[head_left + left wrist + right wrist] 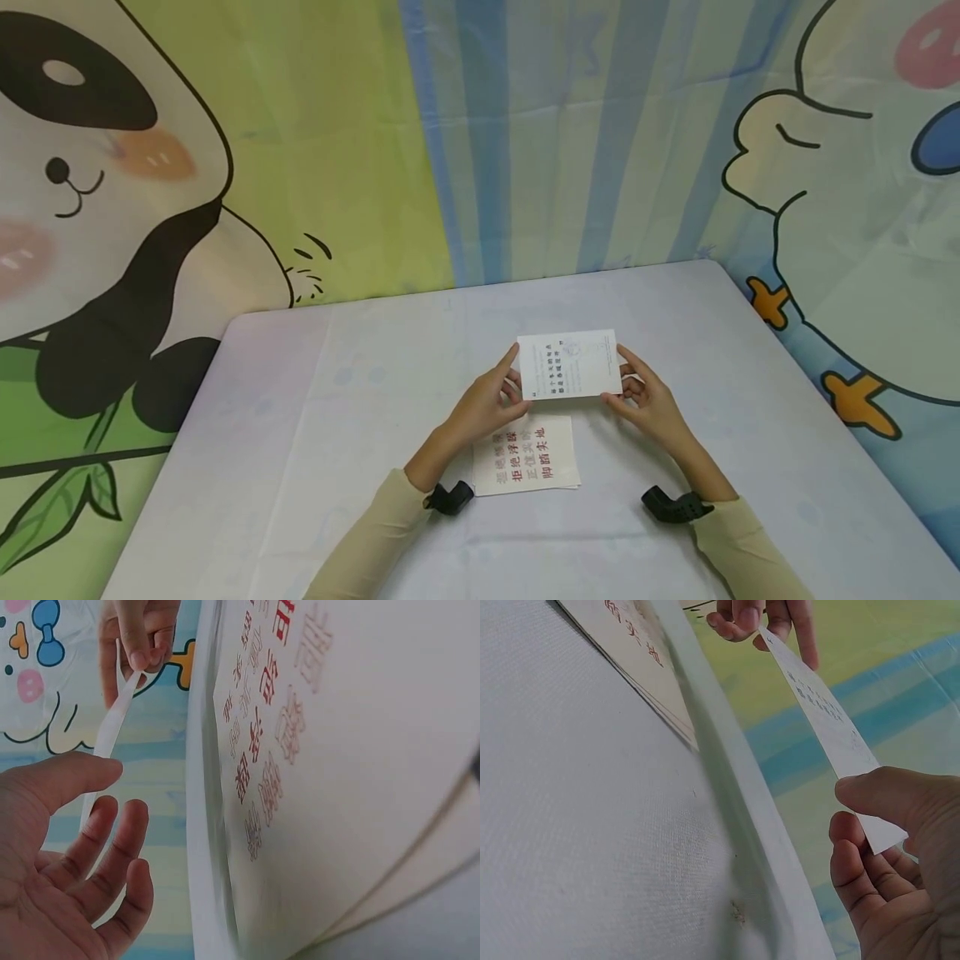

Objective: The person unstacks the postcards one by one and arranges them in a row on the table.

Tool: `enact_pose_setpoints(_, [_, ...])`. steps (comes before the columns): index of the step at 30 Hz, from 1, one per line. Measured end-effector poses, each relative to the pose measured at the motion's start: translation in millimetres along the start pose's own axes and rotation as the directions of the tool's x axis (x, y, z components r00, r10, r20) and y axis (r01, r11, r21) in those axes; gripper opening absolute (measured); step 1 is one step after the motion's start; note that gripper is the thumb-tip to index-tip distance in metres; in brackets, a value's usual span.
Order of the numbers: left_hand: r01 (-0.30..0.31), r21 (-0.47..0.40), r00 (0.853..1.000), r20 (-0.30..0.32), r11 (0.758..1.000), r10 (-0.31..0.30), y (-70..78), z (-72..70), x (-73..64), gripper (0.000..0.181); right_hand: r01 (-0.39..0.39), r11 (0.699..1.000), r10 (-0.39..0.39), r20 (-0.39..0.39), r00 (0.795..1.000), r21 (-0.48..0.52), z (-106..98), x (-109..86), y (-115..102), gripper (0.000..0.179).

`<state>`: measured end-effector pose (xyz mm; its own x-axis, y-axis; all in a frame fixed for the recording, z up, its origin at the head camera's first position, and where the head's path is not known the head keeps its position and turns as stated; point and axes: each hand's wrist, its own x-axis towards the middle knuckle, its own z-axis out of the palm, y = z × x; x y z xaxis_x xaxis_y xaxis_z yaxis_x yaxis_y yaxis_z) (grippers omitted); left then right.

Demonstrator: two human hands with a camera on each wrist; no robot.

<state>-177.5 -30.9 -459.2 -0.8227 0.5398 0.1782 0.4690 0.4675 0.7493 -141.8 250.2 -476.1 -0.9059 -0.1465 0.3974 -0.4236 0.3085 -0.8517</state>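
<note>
Leftmost, well apart from the paper stack, a big cartoon panda [112,192] covers the backdrop. My left sleeve [367,542], pale beige, comes up to the left of the stack on the near side, and a small black wrist device [451,498] sits at its cuff, just beside the stack's near left corner. My left hand [486,400] is at the stack's far left corner, thumb and fingers pinching the left end of a white card.

The paper stack [558,475] itself lies flat on the white table [360,433]: cream sheets, their edges slightly out of line, the top one printed with columns of red characters, some solid and some only outlined. Just beyond the stack and a little to its right, I hold the white card [592,371] up clear of the table, its printed face showing dark characters and a faint drawing.

To the right of the stack, my right hand [651,400] pinches the card's other end, thumb on the near edge, other fingers loosely curled. Nearer me, right of the stack, are the second black device [675,506] and my right sleeve [750,550]. Farthest right of the stack, a white cartoon figure [885,275] with orange feet fills the backdrop.
</note>
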Motion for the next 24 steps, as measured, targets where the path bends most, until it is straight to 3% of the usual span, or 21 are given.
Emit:
enact_pose_setpoints(8, [0.032,0.010,0.999,-0.003,0.999,-0.032,3.1,2.8,7.7,0.090,-0.064,0.998,0.063,-0.018,0.998,-0.004,-5,5.4,-25,0.071])
enact_pose_setpoints(16, [0.035,-0.009,0.999,0.003,0.999,-0.035,3.5,7.2,15.4,0.091,-0.073,0.997,0.074,-0.038,0.997,0.037,-10,3.7,8,0.076])
enact_pose_setpoints(24, [0.034,-0.074,0.999,0.017,0.997,-0.033,-1.6,13.9,19.7,0.090,-0.068,0.994,0.074,-0.065,0.995,0.091,-14,0.1,16,0.068])
